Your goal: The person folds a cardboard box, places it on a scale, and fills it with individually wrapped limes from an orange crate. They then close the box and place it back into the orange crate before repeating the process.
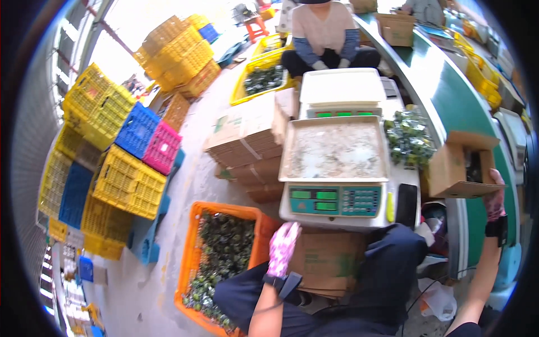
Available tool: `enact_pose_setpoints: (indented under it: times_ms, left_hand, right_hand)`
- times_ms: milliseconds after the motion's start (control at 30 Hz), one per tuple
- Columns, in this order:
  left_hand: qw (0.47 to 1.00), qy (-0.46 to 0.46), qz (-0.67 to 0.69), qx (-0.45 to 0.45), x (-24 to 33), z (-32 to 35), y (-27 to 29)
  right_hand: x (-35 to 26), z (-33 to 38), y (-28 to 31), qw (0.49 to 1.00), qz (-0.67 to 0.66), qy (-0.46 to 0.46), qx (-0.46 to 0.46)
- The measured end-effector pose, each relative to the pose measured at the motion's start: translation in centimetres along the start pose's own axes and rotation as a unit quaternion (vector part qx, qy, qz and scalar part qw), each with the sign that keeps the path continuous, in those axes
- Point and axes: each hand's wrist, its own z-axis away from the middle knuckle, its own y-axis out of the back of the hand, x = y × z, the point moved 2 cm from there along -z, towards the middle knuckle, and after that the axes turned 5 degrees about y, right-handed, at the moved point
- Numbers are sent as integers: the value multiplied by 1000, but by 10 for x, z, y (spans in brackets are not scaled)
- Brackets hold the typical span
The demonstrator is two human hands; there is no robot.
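My right hand (pixel 494 197), in a pink patterned glove, grips the right side of an open cardboard box (pixel 446 171) at the edge of the green conveyor belt (pixel 466 121). Something dark lies inside the box; its kind is unclear. My left hand (pixel 284 247), gloved in pink and white, hovers above my left knee with its fingers loosely stretched and nothing visible in them. Beside it stands an orange crate (pixel 259 238) full of small dark green, shiny-wrapped pieces (pixel 222 247). In front of me, a digital scale (pixel 335 201) carries a bare, stained tray (pixel 336 149).
A second scale (pixel 342 87) stands farther back, facing another person (pixel 325 33). Wrapped green pieces (pixel 409 137) are heaped right of the tray, near a dark phone-like slab (pixel 407 205) and a yellow marker-like stick (pixel 389 206). Flattened cartons (pixel 247 132) and stacked crates (pixel 128 180) stand left.
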Motion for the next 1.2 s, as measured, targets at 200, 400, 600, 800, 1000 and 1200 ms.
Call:
enact_pose_setpoints:
  times_ms: [200,400,600,800,1000,1200]
  left_hand:
    - [895,437,-52,-72,-86,162,-117]
    - [830,532,84,-146,-84,129,-103]
    - [864,457,1,-213,-24,110,-64]
    - [911,333,205,-132,-41,99,-12]
    - [779,391,474,-123,-53,115,61]
    - [658,405,630,-80,63,153,47]
  right_hand:
    - [-26,-58,183,995,44,-58,63]
    - [57,-95,208,927,362,20,100]
    - [101,48,46,823,461,274,186]
    - [10,299,-304,790,407,213,-406]
    - [70,409,-375,456,549,252,-654]
    - [68,412,-391,488,493,172,-699]
